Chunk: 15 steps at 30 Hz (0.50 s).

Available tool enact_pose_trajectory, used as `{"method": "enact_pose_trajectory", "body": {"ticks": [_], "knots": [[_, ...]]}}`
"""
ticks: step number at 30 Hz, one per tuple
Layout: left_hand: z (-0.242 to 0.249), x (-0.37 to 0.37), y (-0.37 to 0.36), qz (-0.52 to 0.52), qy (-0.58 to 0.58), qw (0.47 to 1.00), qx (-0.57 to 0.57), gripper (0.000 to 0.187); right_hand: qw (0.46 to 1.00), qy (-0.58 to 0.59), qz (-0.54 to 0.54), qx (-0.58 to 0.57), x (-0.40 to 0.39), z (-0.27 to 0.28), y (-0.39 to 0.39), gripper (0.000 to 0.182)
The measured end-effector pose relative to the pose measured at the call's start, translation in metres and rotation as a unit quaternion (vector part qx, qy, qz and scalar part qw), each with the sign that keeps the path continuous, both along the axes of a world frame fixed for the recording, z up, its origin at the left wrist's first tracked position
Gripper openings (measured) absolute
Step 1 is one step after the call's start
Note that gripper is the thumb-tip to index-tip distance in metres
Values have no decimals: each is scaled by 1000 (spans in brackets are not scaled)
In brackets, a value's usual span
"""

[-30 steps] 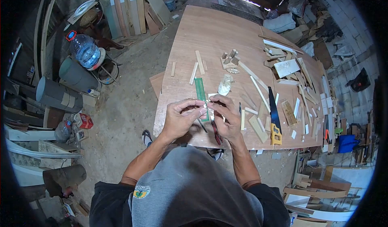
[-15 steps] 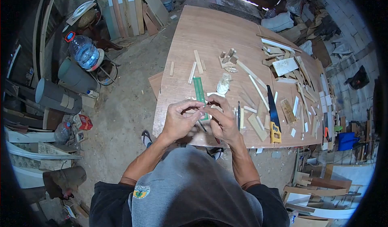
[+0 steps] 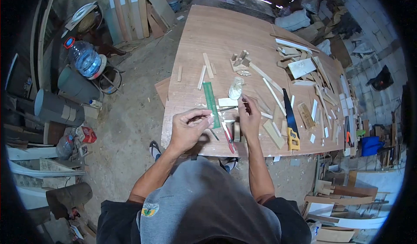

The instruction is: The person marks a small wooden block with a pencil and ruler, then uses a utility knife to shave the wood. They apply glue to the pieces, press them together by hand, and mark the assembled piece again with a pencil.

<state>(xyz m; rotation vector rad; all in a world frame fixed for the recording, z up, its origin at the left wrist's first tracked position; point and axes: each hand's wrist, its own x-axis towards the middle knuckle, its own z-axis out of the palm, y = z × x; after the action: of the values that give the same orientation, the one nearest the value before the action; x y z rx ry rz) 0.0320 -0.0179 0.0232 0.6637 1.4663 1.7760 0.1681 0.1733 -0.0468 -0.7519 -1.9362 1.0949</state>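
Observation:
My left hand (image 3: 187,130) is closed in a pinch, with a small whitish piece (image 3: 212,115) between thumb and fingertips, above the green ruler (image 3: 210,98). My right hand (image 3: 250,120) has its thumb and fingers apart, close to the lower side of a bottle with white contents (image 3: 236,89); I see nothing in it. Between the hands lie a white rectangular piece (image 3: 228,102), a dark slim tool (image 3: 228,109), a red-handled tool (image 3: 229,139) and a small wooden block (image 3: 236,132).
A yellow-handled handsaw (image 3: 293,139) lies right of my hands. Thin wood strips (image 3: 202,77) and a small pegged wooden piece (image 3: 241,62) are farther back on the table (image 3: 217,27). Scrap wood (image 3: 303,67) is heaped at right. A water bottle (image 3: 87,61) stands left on a stool.
My hands have come apart. The right hand has moved away to the right, beside the bottle; the left keeps its pinch and has shifted slightly left.

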Motion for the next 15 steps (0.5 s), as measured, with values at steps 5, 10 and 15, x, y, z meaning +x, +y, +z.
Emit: {"method": "enact_pose_trajectory", "body": {"ticks": [5, 10, 15], "knots": [[-20, -4, -6, 16, -12, 1000, 6, 19, 978, -136, -94, 130, -5, -59, 55, 37], [-16, -6, -17, 51, -74, 996, 5, 22, 991, -55, 68, -101, -26, -5, 14, 33], [-17, -11, -23, 55, -197, 978, 49, 23, 945, 64, 217, -238, -31, 32, -67, 25]]}}
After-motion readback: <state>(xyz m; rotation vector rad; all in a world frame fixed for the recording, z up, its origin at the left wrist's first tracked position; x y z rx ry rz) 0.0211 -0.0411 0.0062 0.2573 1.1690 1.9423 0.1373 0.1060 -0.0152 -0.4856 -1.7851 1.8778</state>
